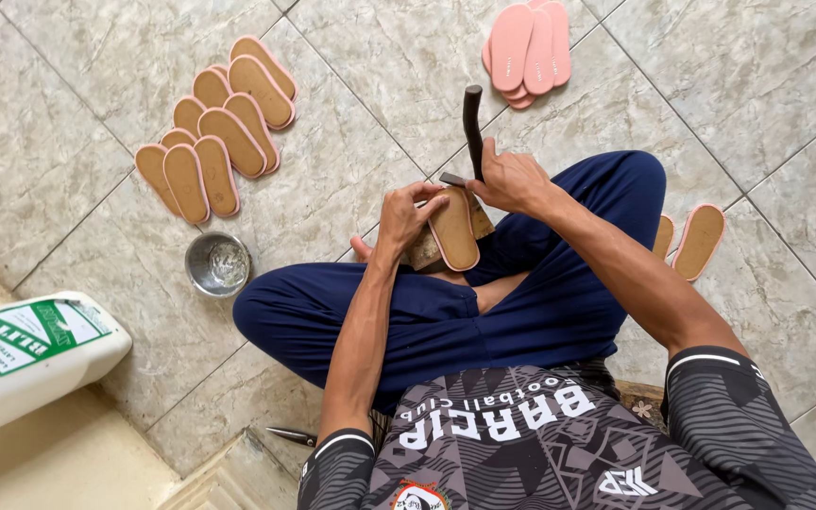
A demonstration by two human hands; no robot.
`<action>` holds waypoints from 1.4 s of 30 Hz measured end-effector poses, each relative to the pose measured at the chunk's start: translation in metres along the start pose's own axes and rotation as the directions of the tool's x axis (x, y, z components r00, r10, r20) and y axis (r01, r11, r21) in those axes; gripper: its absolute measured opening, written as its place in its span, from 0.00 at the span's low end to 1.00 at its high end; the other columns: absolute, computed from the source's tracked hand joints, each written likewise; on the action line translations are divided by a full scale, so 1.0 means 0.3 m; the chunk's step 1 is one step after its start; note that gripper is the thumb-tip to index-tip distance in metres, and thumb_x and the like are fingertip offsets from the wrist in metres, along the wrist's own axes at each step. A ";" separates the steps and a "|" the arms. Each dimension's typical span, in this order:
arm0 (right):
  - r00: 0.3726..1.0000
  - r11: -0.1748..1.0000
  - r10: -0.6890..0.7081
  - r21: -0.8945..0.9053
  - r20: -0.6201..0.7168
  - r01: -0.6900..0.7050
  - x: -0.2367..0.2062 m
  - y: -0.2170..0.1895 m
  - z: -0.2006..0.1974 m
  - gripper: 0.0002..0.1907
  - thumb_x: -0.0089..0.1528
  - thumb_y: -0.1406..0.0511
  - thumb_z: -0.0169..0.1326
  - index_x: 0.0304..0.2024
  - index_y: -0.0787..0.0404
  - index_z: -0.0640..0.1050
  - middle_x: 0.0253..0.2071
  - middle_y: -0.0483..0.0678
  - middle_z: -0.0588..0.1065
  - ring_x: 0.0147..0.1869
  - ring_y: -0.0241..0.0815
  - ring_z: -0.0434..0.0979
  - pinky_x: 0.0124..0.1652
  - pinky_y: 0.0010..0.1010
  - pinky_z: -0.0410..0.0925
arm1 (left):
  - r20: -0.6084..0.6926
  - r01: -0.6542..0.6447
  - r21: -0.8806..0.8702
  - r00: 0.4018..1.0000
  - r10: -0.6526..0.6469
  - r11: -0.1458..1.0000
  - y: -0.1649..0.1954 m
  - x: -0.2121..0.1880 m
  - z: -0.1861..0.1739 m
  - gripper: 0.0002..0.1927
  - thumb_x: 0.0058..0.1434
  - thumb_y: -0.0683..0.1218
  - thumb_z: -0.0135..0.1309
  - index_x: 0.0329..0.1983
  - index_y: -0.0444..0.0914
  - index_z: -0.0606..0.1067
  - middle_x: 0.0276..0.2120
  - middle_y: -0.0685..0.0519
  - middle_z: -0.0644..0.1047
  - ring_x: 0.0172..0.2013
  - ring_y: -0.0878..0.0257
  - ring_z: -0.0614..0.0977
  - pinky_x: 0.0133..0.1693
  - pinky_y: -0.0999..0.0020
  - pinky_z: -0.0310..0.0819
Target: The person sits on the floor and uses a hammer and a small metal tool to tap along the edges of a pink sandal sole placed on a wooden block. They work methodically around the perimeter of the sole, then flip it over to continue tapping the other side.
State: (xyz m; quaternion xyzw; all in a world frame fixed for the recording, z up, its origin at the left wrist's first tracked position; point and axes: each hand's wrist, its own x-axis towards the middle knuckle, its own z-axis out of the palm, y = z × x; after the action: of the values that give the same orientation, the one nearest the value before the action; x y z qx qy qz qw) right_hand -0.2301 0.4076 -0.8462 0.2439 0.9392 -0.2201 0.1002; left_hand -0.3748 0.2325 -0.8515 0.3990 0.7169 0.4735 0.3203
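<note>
Sole (453, 229) of tan, cork-like material with a pink rim, flat and oval, lying on a small wooden block (424, 251) in the lap, between crossed legs in dark blue trousers (484, 312). Left hand (406, 213) pressed on the sole's near edge, fingers curled over it, holding it down. Right hand (512, 179) closed around a hammer (472, 127) with a dark curved handle, its metal head just above the top of the sole.

Floor (351, 151) of large glossy tiles, pale grey with marbled veins and thin dark joints. Upper left, a fanned row of matching tan soles (224, 123), overlapping, pink edges showing. Top middle, a stack of pink soles (526, 52), smooth side up. To the right of the knee, two more tan soles (696, 241), partly hidden by the leg. Near the left knee, a small round metal bowl (217, 264), shiny and dented. Lower left, a white plastic jug (25, 364) with a green label, lying on a cream step. Beside the hip, thin metal tips of a tool (290, 435), kind unclear.
</note>
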 end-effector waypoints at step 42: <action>0.993 0.988 -0.100 -0.108 0.065 0.106 -0.009 0.005 0.006 0.37 0.65 0.53 0.56 0.60 0.78 0.61 0.23 0.62 0.77 0.27 0.65 0.79 0.28 0.52 0.70 | -0.062 0.096 -0.059 0.993 -0.100 0.994 -0.006 -0.005 0.005 0.15 0.57 0.48 0.67 0.41 0.33 0.83 0.35 0.46 0.86 0.37 0.60 0.89 0.40 0.70 0.83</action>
State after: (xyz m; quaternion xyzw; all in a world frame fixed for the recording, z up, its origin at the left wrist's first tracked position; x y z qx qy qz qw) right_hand -0.2269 0.4067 -0.8474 0.1825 0.9579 -0.1796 0.1301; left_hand -0.3732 0.2314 -0.8536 0.3385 0.7321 0.4898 0.3309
